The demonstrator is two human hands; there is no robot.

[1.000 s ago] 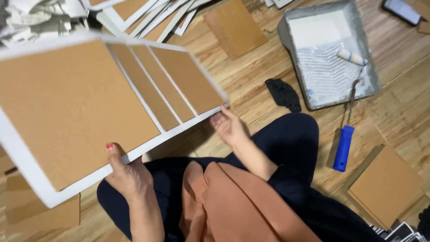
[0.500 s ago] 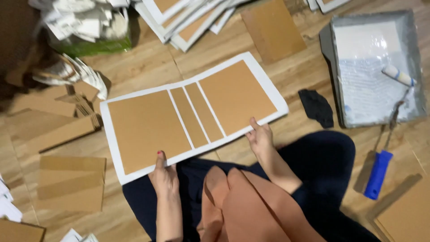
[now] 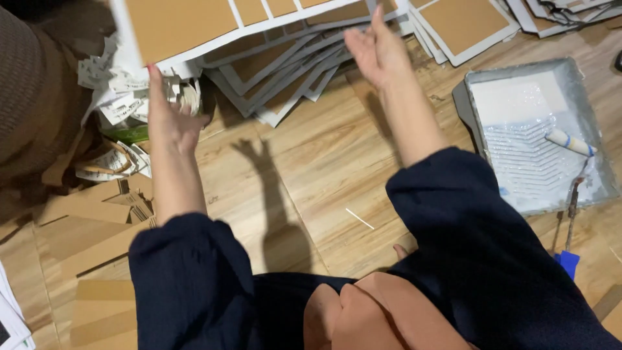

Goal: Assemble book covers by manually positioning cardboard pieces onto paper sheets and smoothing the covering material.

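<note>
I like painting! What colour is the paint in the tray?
White, in the paint tray, head view.

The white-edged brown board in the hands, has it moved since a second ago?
Yes. The board has gone from over the lap out above the stacked boards, farther from the paint tray.

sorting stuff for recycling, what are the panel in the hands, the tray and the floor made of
The panel looks like brown cardboard, matte, with white-painted borders. The tray seems to be grey plastic, though metal is possible, coated in glossy white paint. The floor looks like wood or laminate planks, with visible grain and slight sheen.
</note>
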